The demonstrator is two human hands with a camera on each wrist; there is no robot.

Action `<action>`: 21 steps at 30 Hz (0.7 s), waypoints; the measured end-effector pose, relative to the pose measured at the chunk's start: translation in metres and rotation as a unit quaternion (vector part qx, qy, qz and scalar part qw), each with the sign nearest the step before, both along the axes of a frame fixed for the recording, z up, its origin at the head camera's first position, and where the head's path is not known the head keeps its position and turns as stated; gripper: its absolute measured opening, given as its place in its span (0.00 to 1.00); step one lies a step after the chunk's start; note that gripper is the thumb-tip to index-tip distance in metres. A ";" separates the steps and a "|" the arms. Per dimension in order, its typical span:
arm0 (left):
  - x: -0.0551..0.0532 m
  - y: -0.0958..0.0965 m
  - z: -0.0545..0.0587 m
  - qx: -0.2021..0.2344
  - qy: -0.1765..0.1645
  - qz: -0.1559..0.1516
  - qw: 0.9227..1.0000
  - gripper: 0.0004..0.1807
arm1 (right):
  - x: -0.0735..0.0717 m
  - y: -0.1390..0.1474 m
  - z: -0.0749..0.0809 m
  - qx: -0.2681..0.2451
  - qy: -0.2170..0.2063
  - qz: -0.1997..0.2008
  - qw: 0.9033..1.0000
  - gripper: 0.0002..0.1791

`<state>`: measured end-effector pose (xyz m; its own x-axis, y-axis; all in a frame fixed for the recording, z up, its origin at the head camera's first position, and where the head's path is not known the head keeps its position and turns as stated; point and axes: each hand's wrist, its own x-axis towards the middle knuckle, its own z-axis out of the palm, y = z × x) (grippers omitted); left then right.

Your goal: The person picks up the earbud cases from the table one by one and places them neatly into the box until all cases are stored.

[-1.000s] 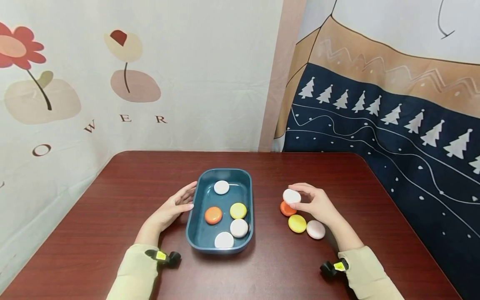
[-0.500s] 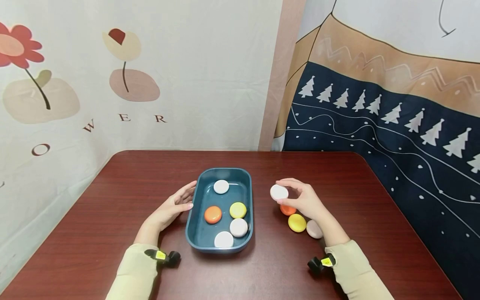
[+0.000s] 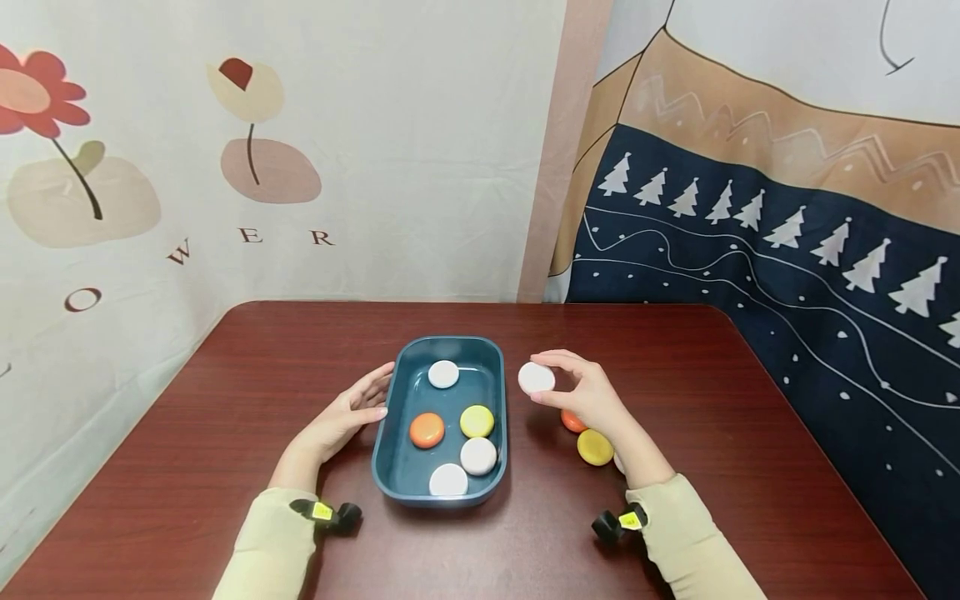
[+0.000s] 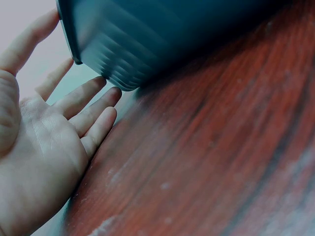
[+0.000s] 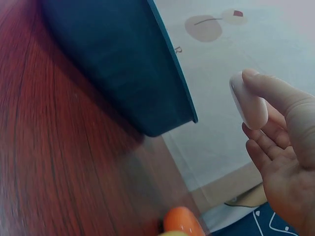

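Right hand (image 3: pixel 588 396): pinches a white disc (image 3: pixel 536 378) between thumb and fingertips; palm side visible in the right wrist view.
Disc in the pinch: held up above the table (image 3: pixel 262 375), near the right side of the box (image 3: pixel 457 398) but apart from it; face-on in the head view, nearly edge-on in the right wrist view.
Left hand (image 3: pixel 337 425): spread wide, with fingers fairly straight; touches the box's left side, with the thumb at the rim and the other fingers reaching toward the outer wall.
Box: dark blue-green, rectangular with rounded corners; upright on the table, between both hands; contains five discs.
Inside, far end: a white far disc (image 3: pixel 443 374), apart from the others.
Inside, middle: an orange disc (image 3: pixel 427 431) toward the left wall; a yellow disc (image 3: pixel 477 421) toward the right.
Inside, near end: a right-hand white disc (image 3: pixel 477 457), just beside the yellow; a near white disc (image 3: pixel 448 481) against or close to the near wall, cannot tell which.
Outside, by the right wrist: a loose orange disc (image 3: pixel 573 420), partly hidden by the hand; a loose yellow disc (image 3: pixel 595 447) in front of it; a pale disc (image 3: pixel 618 463), mostly hidden.
Cuffs: pale sleeves (image 3: pixel 262 550), with black wrist devices (image 3: pixel 347 517) bearing yellow labels.
Table: reddish-brown, wood-grained.
Behind: a white flower-printed cloth (image 3: pixel 427 150) at left; a navy tree-printed cloth (image 3: pixel 675 242) at right.
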<state>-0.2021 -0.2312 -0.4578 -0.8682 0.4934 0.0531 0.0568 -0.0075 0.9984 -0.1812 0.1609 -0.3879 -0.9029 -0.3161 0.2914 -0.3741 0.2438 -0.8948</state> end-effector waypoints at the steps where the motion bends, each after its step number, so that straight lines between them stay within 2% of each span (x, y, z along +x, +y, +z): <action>1: 0.000 0.000 0.000 -0.001 -0.001 0.001 1.000 0.40 | 0.002 -0.003 0.004 -0.002 0.004 0.002 1.000 0.27; 5: 0.001 0.000 0.001 -0.001 -0.002 0.002 1.000 0.40 | 0.008 -0.014 0.015 0.005 0.014 0.000 1.000 0.26; 12: 0.001 0.000 0.000 0.003 -0.001 -0.001 1.000 0.40 | -0.009 -0.025 -0.009 -0.007 0.018 -0.009 1.000 0.26; 18: 0.000 0.000 0.000 0.007 -0.001 -0.004 1.000 0.40 | -0.014 -0.039 -0.016 -0.024 0.048 -0.007 0.999 0.26; 21: 0.000 0.000 0.000 0.008 -0.001 -0.003 1.000 0.40 | -0.016 -0.046 -0.019 -0.025 0.050 -0.011 0.998 0.26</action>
<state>-0.2022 -0.2308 -0.4578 -0.8652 0.4977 0.0600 0.0556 -0.0237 0.9982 -0.1972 0.1149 -0.4067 -0.8751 -0.2799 0.3947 -0.4569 0.2094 -0.8645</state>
